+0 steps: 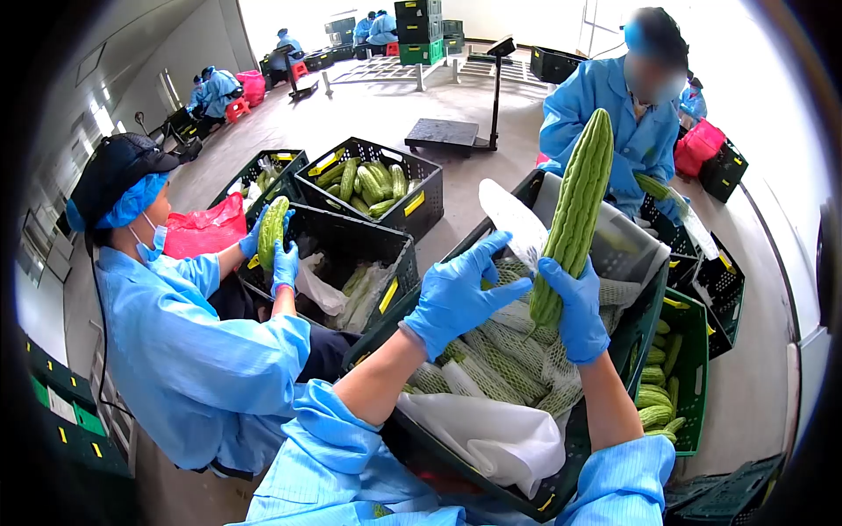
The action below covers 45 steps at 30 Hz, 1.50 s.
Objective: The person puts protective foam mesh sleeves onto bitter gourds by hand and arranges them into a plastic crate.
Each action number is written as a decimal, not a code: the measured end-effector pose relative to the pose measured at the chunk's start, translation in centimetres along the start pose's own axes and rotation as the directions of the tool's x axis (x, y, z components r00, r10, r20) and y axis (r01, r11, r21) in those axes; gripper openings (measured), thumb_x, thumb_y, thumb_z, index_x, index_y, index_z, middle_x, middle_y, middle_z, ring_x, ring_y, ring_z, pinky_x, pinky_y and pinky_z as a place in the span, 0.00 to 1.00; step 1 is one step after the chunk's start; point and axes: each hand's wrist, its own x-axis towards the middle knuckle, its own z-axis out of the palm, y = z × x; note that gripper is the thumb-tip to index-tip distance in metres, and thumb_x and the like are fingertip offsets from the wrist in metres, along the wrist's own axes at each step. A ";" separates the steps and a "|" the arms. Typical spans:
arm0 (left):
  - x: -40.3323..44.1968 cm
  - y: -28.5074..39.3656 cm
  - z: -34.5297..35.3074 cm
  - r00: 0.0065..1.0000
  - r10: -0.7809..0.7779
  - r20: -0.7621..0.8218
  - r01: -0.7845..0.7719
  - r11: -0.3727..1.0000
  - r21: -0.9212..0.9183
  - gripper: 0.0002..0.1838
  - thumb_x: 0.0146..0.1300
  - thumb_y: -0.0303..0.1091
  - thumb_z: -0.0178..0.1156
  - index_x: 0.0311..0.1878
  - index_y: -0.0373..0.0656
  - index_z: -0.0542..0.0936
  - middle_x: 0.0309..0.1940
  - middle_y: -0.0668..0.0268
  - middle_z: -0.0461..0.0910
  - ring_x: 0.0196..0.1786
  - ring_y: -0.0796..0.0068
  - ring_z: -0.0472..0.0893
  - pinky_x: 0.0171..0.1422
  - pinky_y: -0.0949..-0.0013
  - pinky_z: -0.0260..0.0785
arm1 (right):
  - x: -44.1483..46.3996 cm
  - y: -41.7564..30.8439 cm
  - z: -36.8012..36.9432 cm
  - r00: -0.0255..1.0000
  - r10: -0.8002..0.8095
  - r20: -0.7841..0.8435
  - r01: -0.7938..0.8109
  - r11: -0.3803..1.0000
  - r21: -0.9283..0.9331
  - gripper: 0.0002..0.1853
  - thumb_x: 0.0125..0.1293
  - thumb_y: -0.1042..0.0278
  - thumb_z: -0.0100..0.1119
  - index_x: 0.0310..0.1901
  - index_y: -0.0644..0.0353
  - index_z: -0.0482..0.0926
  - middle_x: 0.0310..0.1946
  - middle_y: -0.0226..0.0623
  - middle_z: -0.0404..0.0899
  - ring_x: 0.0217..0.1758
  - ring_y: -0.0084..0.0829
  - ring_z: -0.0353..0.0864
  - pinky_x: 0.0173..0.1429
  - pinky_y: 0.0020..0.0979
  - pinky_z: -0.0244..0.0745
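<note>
In my right hand (574,311) is a long, ridged green bitter melon (574,210), upright, with my fingers wrapped round its lower part. A white foam net sleeve (509,215) stands just left of the melon, its lower end beside my right thumb. My left hand (460,294) is open, thumb and index finger apart; the index fingertip overlaps the sleeve's edge. What grips the sleeve is not clear. Below both hands, a dark crate (645,342) holds several bitter melons in white net sleeves (504,355). A white plastic sheet (491,434) drapes over its near side.
At left, a co-worker (189,342) holds a bitter melon above a dark crate (399,276). Another co-worker (605,123) works at right with a melon and sleeve. Unwrapped melons fill a back crate (421,206) and a green crate (693,368). A platform scale (443,134) stands beyond.
</note>
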 end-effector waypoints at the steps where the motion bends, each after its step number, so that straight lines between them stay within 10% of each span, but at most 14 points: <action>1: 0.0 -0.2 0.1 0.998 -0.050 0.036 0.050 0.999 0.004 0.45 0.51 0.52 0.74 0.72 0.51 0.67 0.26 0.68 0.79 0.27 0.72 0.81 0.36 0.67 0.76 | 0.1 0.2 0.0 1.000 -0.008 -0.019 0.008 1.000 -0.013 0.27 0.59 0.65 0.72 0.58 0.62 0.72 0.48 0.32 0.78 0.48 0.23 0.77 0.55 0.28 0.73; 10: 0.7 -1.7 1.1 0.985 0.157 -0.073 -0.140 0.971 0.194 0.45 0.55 0.48 0.70 0.75 0.51 0.61 0.45 0.57 0.78 0.44 0.61 0.82 0.49 0.59 0.76 | 0.2 2.8 1.0 0.990 -0.136 -0.036 0.123 0.961 -0.249 0.29 0.56 0.71 0.74 0.58 0.65 0.71 0.48 0.35 0.80 0.49 0.23 0.79 0.53 0.28 0.77; 17: 1.1 -2.4 1.1 0.946 0.323 -0.016 -0.263 0.797 0.544 0.20 0.60 0.38 0.61 0.57 0.53 0.78 0.33 0.61 0.75 0.39 0.59 0.79 0.41 0.56 0.74 | -0.9 3.6 2.0 0.967 -0.243 0.074 0.249 0.851 -0.463 0.34 0.52 0.67 0.76 0.61 0.62 0.72 0.48 0.37 0.82 0.50 0.23 0.80 0.57 0.29 0.77; 24: 1.5 -3.7 0.4 0.887 0.457 0.063 -0.437 0.789 0.432 0.15 0.61 0.41 0.61 0.52 0.52 0.81 0.36 0.62 0.77 0.39 0.57 0.80 0.41 0.55 0.74 | -1.3 3.1 2.6 0.985 -0.146 0.095 0.171 0.912 -0.373 0.32 0.53 0.68 0.76 0.59 0.64 0.72 0.48 0.36 0.82 0.49 0.23 0.80 0.56 0.29 0.77; 38: 2.1 -4.9 -0.2 0.992 0.117 -0.047 -0.096 0.946 0.311 0.11 0.65 0.42 0.58 0.41 0.47 0.83 0.36 0.60 0.83 0.43 0.57 0.82 0.50 0.57 0.73 | -1.1 2.5 1.9 0.994 -0.016 0.107 0.045 0.962 -0.269 0.30 0.55 0.70 0.75 0.59 0.66 0.72 0.48 0.34 0.81 0.48 0.21 0.79 0.54 0.27 0.77; 45: 3.4 -7.7 -3.2 0.877 0.093 -0.472 0.080 0.940 0.333 0.08 0.65 0.34 0.60 0.44 0.46 0.84 0.39 0.60 0.85 0.39 0.62 0.85 0.45 0.63 0.77 | -1.6 -0.4 2.1 0.959 0.158 0.234 -0.133 0.984 -0.119 0.28 0.59 0.67 0.65 0.61 0.66 0.72 0.49 0.40 0.82 0.41 0.24 0.80 0.48 0.27 0.77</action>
